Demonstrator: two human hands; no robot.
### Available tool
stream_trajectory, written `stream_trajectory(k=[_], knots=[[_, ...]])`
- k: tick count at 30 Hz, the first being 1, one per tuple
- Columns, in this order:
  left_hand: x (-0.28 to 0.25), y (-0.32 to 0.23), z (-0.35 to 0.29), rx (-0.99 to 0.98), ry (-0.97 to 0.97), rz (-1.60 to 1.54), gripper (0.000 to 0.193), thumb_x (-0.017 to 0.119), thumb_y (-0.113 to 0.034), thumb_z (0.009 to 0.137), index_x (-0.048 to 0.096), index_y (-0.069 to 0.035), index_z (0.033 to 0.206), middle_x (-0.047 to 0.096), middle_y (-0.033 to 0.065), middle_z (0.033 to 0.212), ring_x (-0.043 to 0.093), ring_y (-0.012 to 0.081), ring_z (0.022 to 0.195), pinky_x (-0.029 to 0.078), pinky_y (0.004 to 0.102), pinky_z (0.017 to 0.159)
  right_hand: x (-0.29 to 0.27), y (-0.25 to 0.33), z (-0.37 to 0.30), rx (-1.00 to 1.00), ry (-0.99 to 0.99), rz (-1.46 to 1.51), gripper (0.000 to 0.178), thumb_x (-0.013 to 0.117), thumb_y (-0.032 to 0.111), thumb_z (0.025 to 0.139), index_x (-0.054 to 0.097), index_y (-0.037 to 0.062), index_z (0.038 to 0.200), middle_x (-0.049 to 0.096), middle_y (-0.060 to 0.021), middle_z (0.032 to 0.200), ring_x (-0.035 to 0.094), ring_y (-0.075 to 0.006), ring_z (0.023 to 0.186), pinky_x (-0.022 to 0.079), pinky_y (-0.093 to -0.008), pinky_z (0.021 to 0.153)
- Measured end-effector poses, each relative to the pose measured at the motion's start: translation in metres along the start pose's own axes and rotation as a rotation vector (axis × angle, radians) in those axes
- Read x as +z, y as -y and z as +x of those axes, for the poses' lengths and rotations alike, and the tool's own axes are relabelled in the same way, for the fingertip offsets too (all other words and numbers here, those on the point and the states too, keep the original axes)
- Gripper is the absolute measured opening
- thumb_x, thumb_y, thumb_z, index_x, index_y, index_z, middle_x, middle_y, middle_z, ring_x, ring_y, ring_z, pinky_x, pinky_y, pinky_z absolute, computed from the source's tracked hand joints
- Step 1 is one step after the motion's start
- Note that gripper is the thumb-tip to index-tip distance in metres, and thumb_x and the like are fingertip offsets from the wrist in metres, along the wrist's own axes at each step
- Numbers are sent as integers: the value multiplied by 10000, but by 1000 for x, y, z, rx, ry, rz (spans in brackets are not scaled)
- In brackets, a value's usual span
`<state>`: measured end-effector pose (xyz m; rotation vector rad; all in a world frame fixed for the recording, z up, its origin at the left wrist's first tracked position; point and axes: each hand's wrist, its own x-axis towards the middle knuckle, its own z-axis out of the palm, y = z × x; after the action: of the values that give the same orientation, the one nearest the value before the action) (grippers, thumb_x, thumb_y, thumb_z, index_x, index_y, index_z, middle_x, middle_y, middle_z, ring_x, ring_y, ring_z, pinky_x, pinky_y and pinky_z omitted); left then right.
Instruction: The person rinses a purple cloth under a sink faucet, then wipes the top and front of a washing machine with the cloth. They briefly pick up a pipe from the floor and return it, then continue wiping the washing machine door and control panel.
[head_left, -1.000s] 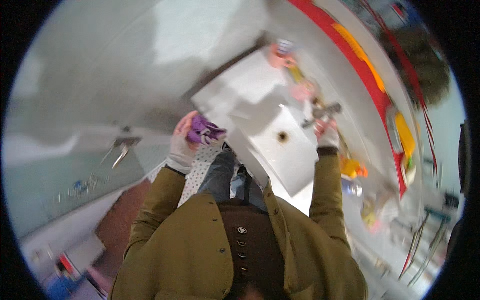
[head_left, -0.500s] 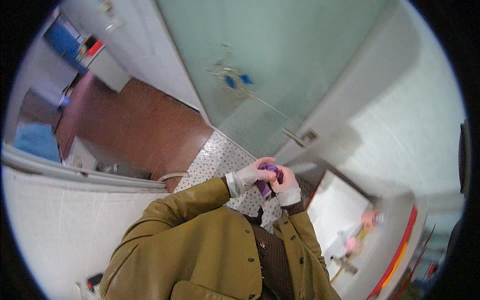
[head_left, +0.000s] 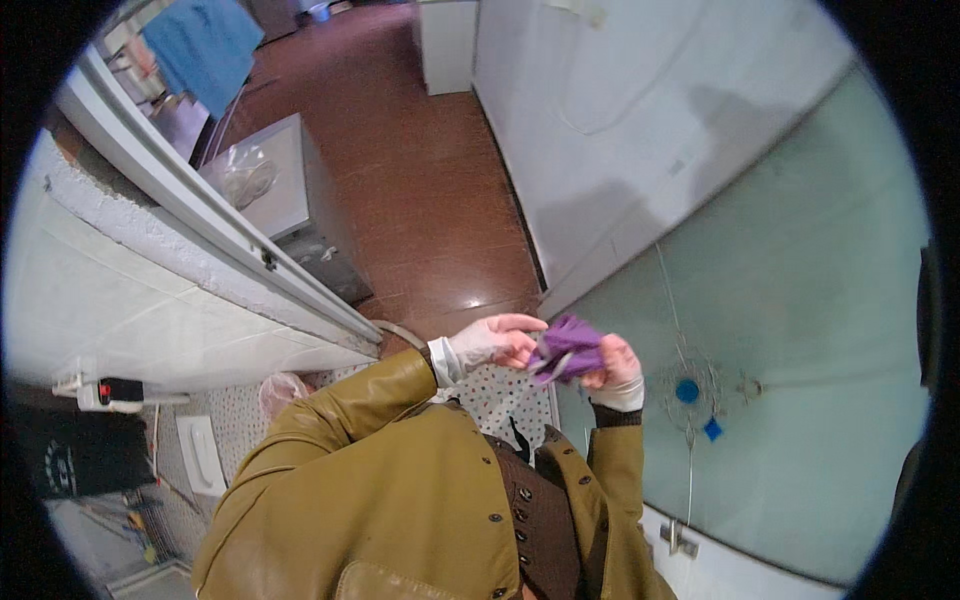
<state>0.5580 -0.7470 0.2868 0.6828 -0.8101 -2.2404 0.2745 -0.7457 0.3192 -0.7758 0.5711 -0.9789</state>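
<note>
A crumpled purple cloth with a pale grey edge hangs between my two hands in front of my chest. My right hand is closed on its right side, the fingers partly behind the fabric. My left hand reaches in from the other side, its thumb and fingers closed at the cloth's left edge. Both hands wear thin, whitish see-through gloves that end at the wrists, below olive jacket sleeves.
A frosted glass door with blue shapes stands at right, its handle low. Beyond the doorway lies a red-brown floor with a grey cabinet. A pinkish plastic bag sits on the speckled floor at left.
My view has turned left toward the doorway, so the glass door is now at right. My hands have moved apart, and the bunched purple cloth is spread wider between them.
</note>
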Motion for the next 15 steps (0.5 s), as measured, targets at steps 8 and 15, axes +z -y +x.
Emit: stream_trajectory(k=[8, 15], knots=[[-111, -55, 3, 201, -387, -135, 396, 607, -158, 1054, 547, -58, 1433, 719, 106, 1194, 722, 140, 968, 604, 259, 852, -18, 22, 197, 120, -171, -310, 250, 666, 298, 1032, 651, 97, 885, 610, 21, 677, 545, -86, 549, 426, -248, 496], [-168, -108, 35, 386, -557, -129, 387, 605, -177, 1062, 565, -44, 1423, 722, 112, 1205, 724, 133, 977, 600, 246, 839, -18, 35, 367, 406, 120, -647, 312, 724, 415, 978, 707, 104, 956, 650, 17, 782, 552, -90, 596, 444, -251, 563]])
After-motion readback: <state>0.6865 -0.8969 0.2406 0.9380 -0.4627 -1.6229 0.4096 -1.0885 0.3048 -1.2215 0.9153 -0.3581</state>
